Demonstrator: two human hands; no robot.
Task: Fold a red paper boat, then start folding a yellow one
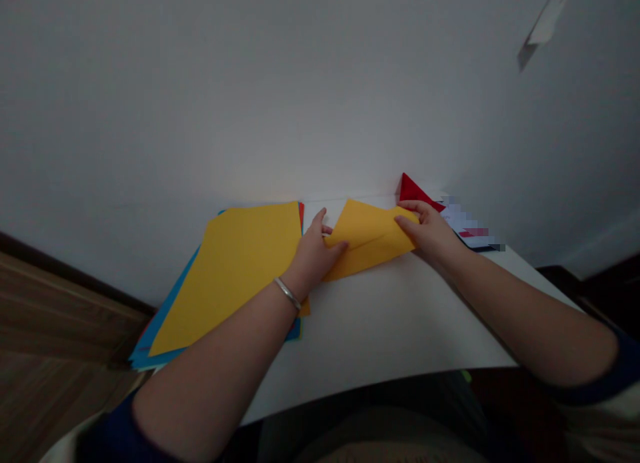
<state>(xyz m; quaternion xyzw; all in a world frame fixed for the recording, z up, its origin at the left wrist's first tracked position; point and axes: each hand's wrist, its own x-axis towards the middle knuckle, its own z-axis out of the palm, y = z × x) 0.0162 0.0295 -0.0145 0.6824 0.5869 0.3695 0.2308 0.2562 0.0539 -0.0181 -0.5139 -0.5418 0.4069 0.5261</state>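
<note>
A yellow sheet of paper [367,239], partly folded over, lies on the white table [400,323] between my hands. My left hand [315,253] presses on its left edge, thumb on the paper and fingers curled. My right hand [430,233] pinches its upper right corner, holding the folded flap. A silver bracelet [287,293] sits on my left wrist.
A stack of coloured sheets [235,276], yellow on top with blue and red beneath, lies at the left. A folded red paper piece [413,191] and a blurred printed item [467,226] sit behind my right hand by the white wall. Wooden floor lies at left.
</note>
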